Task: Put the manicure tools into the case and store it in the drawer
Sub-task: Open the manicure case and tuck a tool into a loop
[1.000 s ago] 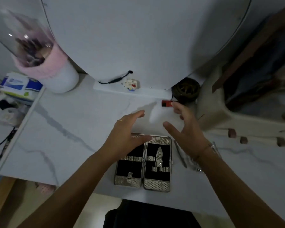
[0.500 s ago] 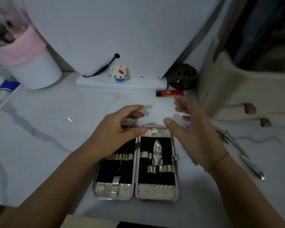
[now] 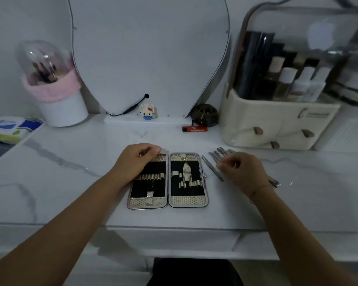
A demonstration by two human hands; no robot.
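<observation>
Open case on the worktop, my hands on it and on the loose tools

The case (image 3: 188, 200) lies flat on the marble worktop (image 3: 70, 182) just ahead of me, both halves black-lined with textured silver ends and rows of silver loops, and its hinge line runs straight away from me. My left hand (image 3: 135, 159) rests on the far part of the left half, fingers (image 3: 151, 150) curled over its far rim. Just right of the case, my right hand (image 3: 241, 172) covers the manicure tools (image 3: 213, 166), fingers loosely curled; I cannot tell whether they pinch one. The tools fan out, slanting far-left to near-right. Beyond lies a red lighter (image 3: 194, 129).
</observation>
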